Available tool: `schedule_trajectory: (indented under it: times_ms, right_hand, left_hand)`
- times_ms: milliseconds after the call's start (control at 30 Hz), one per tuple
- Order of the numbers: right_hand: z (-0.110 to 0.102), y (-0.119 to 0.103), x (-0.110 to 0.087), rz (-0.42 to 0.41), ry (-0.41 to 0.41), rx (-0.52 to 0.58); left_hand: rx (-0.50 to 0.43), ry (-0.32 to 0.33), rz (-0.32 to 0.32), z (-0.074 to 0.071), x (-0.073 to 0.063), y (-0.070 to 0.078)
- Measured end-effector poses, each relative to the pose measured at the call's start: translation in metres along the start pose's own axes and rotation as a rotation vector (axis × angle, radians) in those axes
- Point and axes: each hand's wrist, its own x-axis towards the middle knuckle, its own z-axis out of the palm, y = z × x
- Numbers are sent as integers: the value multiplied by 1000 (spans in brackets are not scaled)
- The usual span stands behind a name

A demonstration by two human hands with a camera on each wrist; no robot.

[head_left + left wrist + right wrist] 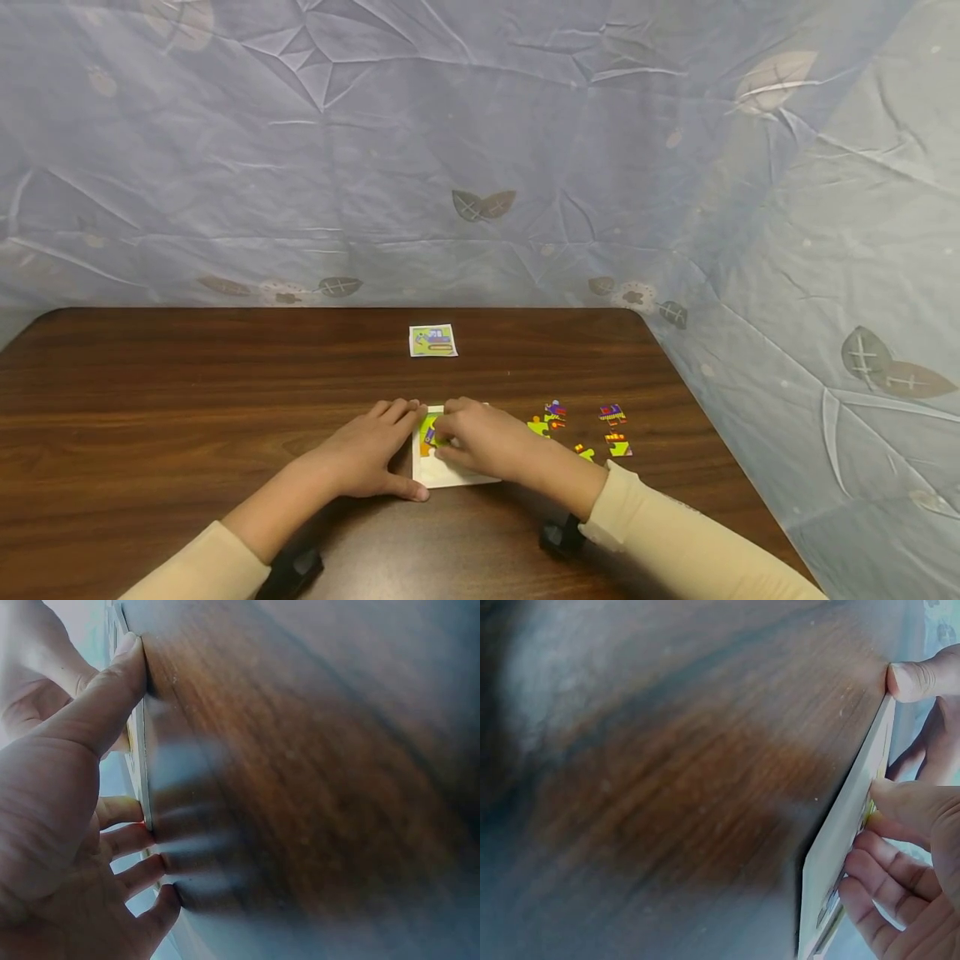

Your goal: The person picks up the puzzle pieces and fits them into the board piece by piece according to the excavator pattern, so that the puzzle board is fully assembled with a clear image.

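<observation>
A white puzzle tray (453, 477) lies flat on the table, with green and orange picture pieces (426, 442) showing at its left. My left hand (363, 450) rests along the tray's left side, thumb at the near left corner and fingers extended toward the far corner. Over the tray, my right hand (487, 437) bends its fingers down and pinches a puzzle piece (871, 815) between thumb and forefinger; only a yellow-green sliver of it shows in the right wrist view. That hand hides much of the tray's right half.
Several loose puzzle pieces (618, 445) lie right of the tray, some close behind the right wrist. A small picture card (433, 342) with a blue digger sits farther back on the brown wooden table (187, 400). Patterned cloth (480, 150) hangs behind and at the right.
</observation>
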Motion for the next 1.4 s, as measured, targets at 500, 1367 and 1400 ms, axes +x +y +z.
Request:
schedule_trajectory:
  times_ms: [500,1367,1400]
  right_hand:
    - [1,2,-5,-25,0,-21]
    - [-27,107,-92,311,105,45]
    - [-27,111,-94,318,89,42]
  left_hand:
    - [17,-10,-6,-2,2,4]
    - [20,-18,-33,-1,3,2]
    - [19,-19,-33,-1,3,2]
